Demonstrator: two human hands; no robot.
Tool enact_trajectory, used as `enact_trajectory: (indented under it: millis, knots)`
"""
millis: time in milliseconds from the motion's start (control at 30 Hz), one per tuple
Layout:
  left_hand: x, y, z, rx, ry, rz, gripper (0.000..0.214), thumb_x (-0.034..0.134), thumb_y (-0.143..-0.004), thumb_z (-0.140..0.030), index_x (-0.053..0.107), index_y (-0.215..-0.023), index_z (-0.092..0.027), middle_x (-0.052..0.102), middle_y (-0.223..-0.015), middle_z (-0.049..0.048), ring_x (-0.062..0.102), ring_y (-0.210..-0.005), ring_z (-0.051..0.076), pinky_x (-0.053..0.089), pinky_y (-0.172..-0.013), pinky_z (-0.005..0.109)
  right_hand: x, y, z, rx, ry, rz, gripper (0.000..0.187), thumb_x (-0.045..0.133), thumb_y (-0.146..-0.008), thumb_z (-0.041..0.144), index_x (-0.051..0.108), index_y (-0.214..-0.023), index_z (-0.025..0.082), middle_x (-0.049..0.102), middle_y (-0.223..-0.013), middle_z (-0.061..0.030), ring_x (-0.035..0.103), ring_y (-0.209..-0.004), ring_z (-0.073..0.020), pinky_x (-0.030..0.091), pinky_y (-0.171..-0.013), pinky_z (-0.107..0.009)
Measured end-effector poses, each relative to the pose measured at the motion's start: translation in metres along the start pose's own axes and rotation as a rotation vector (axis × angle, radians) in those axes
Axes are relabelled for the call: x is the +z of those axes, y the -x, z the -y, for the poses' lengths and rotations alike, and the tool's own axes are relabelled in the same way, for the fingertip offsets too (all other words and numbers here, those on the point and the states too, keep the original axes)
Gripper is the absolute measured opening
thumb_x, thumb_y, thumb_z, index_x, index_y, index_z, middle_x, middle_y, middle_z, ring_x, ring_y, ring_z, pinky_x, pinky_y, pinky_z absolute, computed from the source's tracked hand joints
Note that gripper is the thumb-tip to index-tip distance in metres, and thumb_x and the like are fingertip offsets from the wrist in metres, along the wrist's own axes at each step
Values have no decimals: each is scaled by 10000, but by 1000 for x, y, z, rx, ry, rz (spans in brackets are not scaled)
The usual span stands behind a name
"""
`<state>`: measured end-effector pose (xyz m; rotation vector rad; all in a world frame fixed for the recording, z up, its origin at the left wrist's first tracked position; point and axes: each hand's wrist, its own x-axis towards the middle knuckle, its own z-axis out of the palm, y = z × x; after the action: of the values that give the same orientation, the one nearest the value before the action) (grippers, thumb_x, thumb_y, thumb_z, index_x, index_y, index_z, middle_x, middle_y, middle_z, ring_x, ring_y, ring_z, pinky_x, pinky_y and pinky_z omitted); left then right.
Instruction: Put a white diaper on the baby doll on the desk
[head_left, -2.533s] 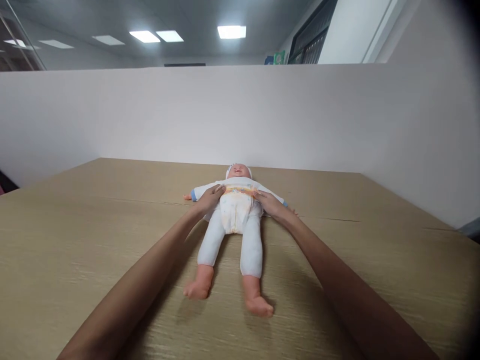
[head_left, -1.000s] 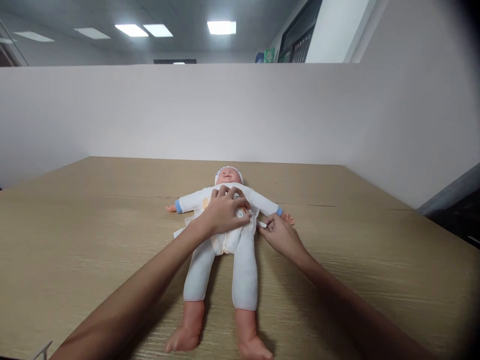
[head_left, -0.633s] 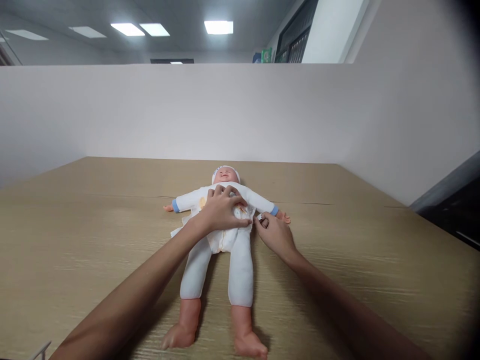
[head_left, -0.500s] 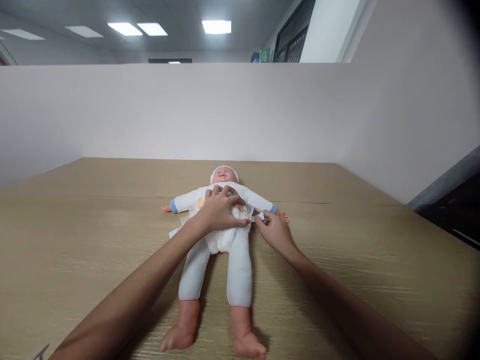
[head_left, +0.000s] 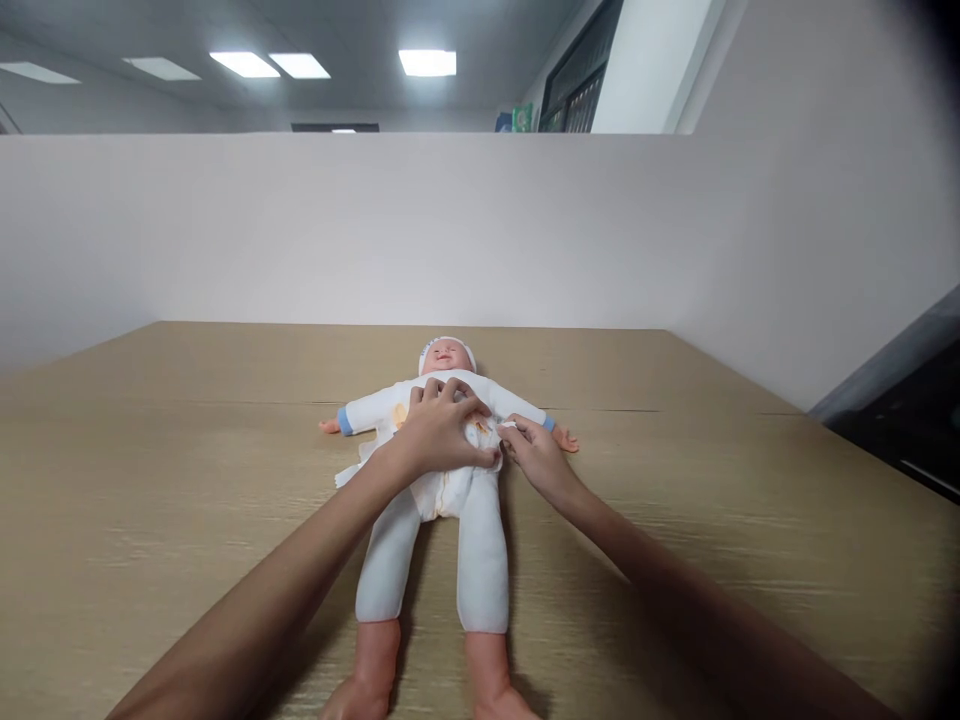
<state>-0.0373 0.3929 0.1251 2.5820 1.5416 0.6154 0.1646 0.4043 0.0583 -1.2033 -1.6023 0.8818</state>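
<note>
A baby doll (head_left: 481, 560) in a white suit with blue cuffs lies on its back, feet towards me. Around its hips is a white diaper (head_left: 446, 495) with a small orange print. Fingers spread, my left hand (head_left: 442, 430) presses on the diaper's front, its thumb near the edge on the right. Beside that edge my right hand (head_left: 536, 455) pinches the diaper's fastening tab (head_left: 508, 424), which is mostly hidden by the fingers. The opposite side tab (head_left: 349, 475) sticks out loose on the left.
The doll lies on a wood-grain table (head_left: 187, 500). A pale partition (head_left: 375, 230) rises behind the table's far edge and along the right. A dark object (head_left: 907, 410) stands at the far right.
My right hand has brought the tab inward and left, from beside the diaper onto its front edge. My left hand stays pressed on the diaper. The view has shifted slightly.
</note>
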Motion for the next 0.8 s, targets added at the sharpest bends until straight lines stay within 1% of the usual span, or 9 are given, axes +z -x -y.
enact_trajectory:
  millis: [133,267,367,500,567,633,667,733,800]
  knots:
    - [5,-1,2,14,-26,-29,594,847,-759,-608,784,-1267,-307,659,-1462,68,521,-1269,403,421,-1081,566,10,-20,10,8,-23,61,382,582,-892,570,478,-687,264,476,-658,46,443,-648,-163,371,-636,-317]
    - [10,-2,6,28,-23,-67,592,858,-736,-596,780,-1238,-291,674,-1432,66,535,-1213,382,434,-1055,556,13,-21,15,9,-46,93,361,598,-878,553,508,-695,256,504,-678,43,474,-677,-167,394,-666,-323]
    - [11,-2,5,31,-23,-69,587,851,-739,-592,784,-1241,-295,676,-1429,73,534,-1211,384,433,-1045,559,13,-18,13,12,-78,76,382,601,-890,596,524,-730,257,489,-679,50,475,-684,-169,414,-678,-323]
    - [7,-1,2,16,-14,-50,633,839,-752,-595,772,-1306,-296,676,-1418,84,528,-1240,398,429,-1054,571,17,-17,9,13,-116,48,428,610,-894,672,545,-801,260,491,-682,54,490,-663,-171,443,-648,-319]
    - [6,-1,1,13,-14,-45,626,836,-757,-577,767,-1311,-293,677,-1412,86,529,-1245,401,430,-1058,575,21,-14,10,5,-118,23,426,606,-913,676,554,-840,259,533,-705,43,522,-656,-177,468,-632,-321]
    - [5,-1,1,11,-13,-38,606,841,-752,-551,765,-1294,-290,680,-1408,88,530,-1245,400,432,-1057,573,21,-4,13,-20,-102,-11,397,607,-953,647,584,-894,255,611,-776,10,590,-699,-200,517,-654,-341]
    - [5,0,1,8,-11,-36,599,845,-751,-541,763,-1289,-291,681,-1405,86,529,-1246,400,434,-1058,572,20,2,16,-38,-92,-33,370,620,-970,619,611,-924,252,658,-846,-17,638,-768,-221,553,-705,-363]
    - [5,0,3,8,-1,-33,595,843,-767,-551,754,-1298,-297,679,-1409,82,528,-1254,399,432,-1066,576,14,18,20,-138,-30,-64,287,644,-1012,533,686,-1014,249,735,-1072,-80,708,-1030,-277,594,-931,-437]
    - [5,0,5,13,13,-28,623,834,-796,-592,735,-1338,-300,673,-1427,82,526,-1262,400,428,-1080,587,4,33,21,-309,89,-20,238,615,-1076,433,736,-1201,270,734,-1349,-105,653,-1336,-309,497,-1194,-512]
